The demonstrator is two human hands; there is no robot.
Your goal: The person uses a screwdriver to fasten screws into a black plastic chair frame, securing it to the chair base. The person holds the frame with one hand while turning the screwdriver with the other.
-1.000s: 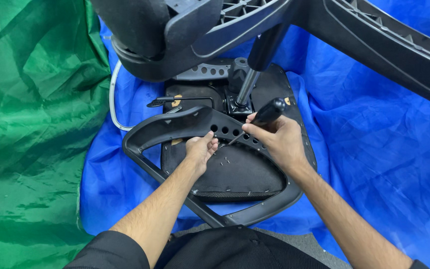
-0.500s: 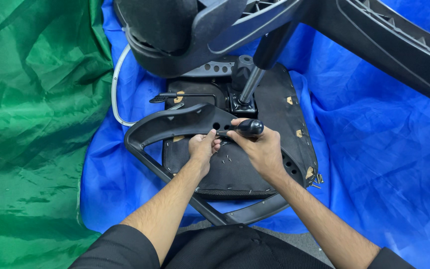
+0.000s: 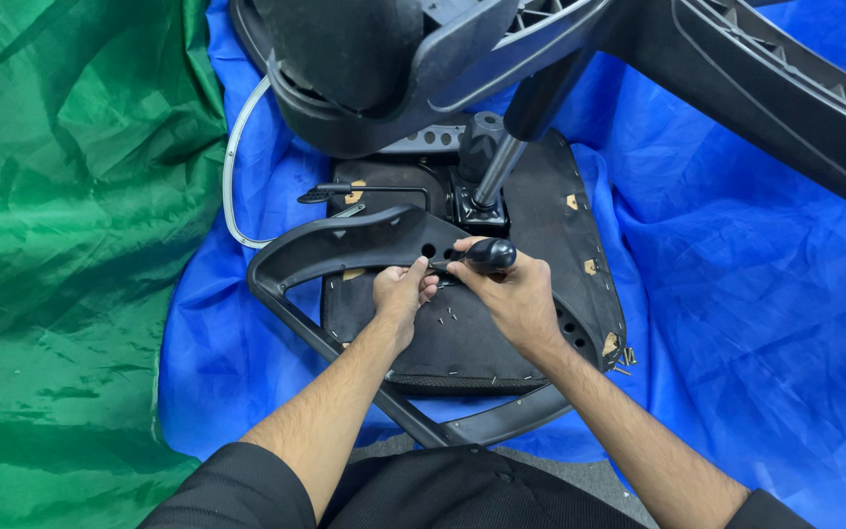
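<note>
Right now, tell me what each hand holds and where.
Right hand grips a screwdriver by its black handle. Left hand fingers pinch at the armrest bracket beside the tip.

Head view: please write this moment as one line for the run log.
left hand: pinching at armrest hole | right hand: gripping screwdriver, tip at same hole | under them: upturned chair seat | floor: blue sheet

- Your screwdriver handle (image 3: 490, 255) looks glossy black plastic.
- The armrest (image 3: 345, 245) is matt black plastic.
- The gas cylinder (image 3: 497, 168) shines metallic.
- The blue sheet (image 3: 736, 294) and green sheet (image 3: 61, 245) are crinkled, sheeny cloth.
</note>
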